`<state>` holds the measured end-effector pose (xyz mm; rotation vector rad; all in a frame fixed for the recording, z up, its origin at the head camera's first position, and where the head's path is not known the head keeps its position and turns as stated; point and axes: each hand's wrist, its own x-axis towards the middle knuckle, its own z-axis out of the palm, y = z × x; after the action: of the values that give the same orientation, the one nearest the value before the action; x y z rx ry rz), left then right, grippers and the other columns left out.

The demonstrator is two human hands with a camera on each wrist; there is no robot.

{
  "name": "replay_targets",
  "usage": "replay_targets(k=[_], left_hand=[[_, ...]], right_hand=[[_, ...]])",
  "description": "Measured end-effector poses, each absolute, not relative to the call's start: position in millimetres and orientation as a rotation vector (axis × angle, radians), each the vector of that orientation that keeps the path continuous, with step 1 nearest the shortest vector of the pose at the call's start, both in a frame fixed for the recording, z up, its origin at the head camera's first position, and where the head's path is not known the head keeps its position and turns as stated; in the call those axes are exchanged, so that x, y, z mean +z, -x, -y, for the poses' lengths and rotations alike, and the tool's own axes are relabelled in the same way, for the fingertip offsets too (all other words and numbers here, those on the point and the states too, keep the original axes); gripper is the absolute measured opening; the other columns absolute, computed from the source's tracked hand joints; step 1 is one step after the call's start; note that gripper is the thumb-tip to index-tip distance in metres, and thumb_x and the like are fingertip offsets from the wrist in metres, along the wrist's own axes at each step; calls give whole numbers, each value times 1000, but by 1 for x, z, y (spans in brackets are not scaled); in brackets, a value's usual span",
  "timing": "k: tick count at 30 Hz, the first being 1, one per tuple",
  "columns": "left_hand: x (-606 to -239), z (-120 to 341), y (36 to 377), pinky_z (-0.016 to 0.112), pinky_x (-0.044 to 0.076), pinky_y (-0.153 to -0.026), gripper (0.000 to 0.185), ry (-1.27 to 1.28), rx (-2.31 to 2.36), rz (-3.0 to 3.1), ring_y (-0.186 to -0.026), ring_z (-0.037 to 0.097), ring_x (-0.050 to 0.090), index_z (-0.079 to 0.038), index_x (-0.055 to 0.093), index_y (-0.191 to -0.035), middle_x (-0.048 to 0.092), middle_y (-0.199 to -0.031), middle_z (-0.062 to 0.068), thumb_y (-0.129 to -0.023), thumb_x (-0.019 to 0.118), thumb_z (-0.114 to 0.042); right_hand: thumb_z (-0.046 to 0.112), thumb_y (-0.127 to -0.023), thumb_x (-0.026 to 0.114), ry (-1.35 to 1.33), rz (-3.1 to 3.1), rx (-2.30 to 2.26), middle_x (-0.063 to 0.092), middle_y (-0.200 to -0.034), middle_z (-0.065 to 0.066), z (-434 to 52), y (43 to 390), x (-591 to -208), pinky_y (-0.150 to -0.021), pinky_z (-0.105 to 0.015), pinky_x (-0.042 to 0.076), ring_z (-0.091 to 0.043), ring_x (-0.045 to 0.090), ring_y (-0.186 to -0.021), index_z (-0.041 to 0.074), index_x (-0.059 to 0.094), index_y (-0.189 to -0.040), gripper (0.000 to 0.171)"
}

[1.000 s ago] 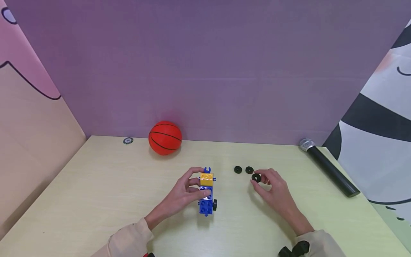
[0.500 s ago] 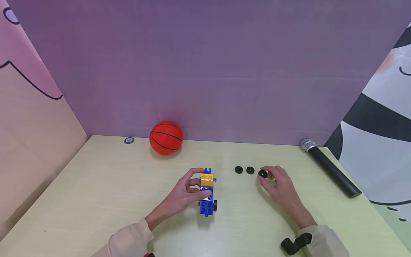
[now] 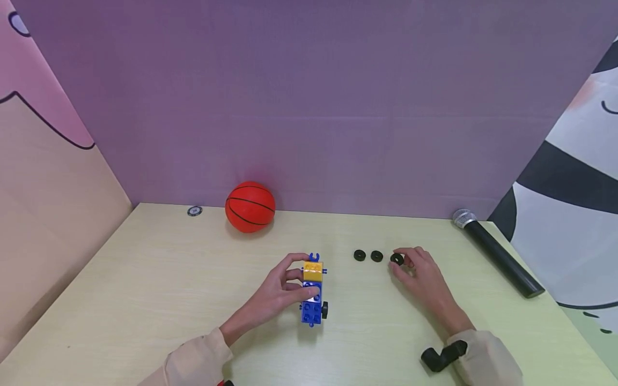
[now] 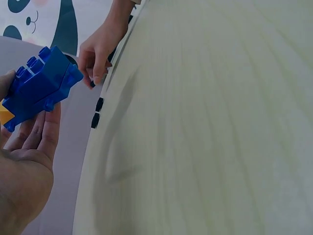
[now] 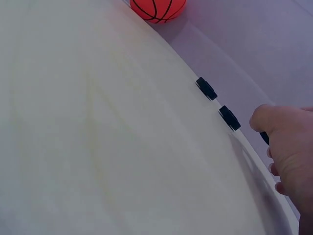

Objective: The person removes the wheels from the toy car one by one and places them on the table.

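Observation:
My left hand point(image 3: 277, 292) grips a toy car of blue and yellow building blocks point(image 3: 311, 313) above the table, thumb on top and fingers along its far left side. One black wheel point(image 3: 325, 310) sits on the car's near right side; a bare blue peg sticks out further up that side. To the right, my right hand point(image 3: 427, 281) pinches a loose black wheel point(image 3: 397, 263) between thumb and fingers; the right wrist view shows only a sliver of it. Beside that hand, two more black wheels point(image 3: 359, 255) point(image 5: 230, 118) lie flat on the table.
At the back left, a red ball with black lines point(image 3: 250, 207) stands near a small round disc point(image 3: 195, 211). A black microphone point(image 3: 502, 258) lies along the table's right side. A purple panel point(image 3: 309, 107) rises behind the table's back edge point(image 3: 333, 214).
My right hand has moved right and slightly back with its wheel, away from the two loose wheels. My left hand and the toy car have stayed nearly still.

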<state>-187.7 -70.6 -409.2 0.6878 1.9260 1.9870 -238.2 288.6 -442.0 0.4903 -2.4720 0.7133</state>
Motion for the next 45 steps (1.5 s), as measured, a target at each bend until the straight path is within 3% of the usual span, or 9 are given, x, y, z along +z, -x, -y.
replay_targets(k=[8,17,26,45], left_hand=[[-409,69,188,41,57,-94,58,-678,1972,-1944,-100,37,71,-6,38,-148,66,-109,11,-100,70,-13],[-408,69,189,41,57,-94,58,-667,1960,-1961,-99,31,71,-8,39,-149,65,-110,10,-100,70,-13],[-409,68,188,42,57,-94,59,-675,1963,-1948,-99,35,71,-8,39,-149,66,-108,11,-99,70,-13],[-410,68,188,42,57,-93,58,-675,1964,-1941,-98,31,72,-7,39,-149,65,-107,11,-100,70,-13]], right_hand=[[10,-91,78,-482,2522,705,53,-84,-3,-292,245,-444,-71,-43,45,-23,54,-80,0,71,-115,27],[9,-92,76,-493,2553,686,55,-86,-4,-292,252,-446,-73,-46,48,-27,58,-81,0,70,-115,26],[11,-94,74,-469,2615,698,55,-89,-7,-292,253,-445,-75,-46,46,-28,55,-84,0,70,-117,26],[9,-95,75,-418,2673,743,57,-94,-13,-291,256,-443,-76,-46,45,-29,54,-86,-1,70,-116,25]])
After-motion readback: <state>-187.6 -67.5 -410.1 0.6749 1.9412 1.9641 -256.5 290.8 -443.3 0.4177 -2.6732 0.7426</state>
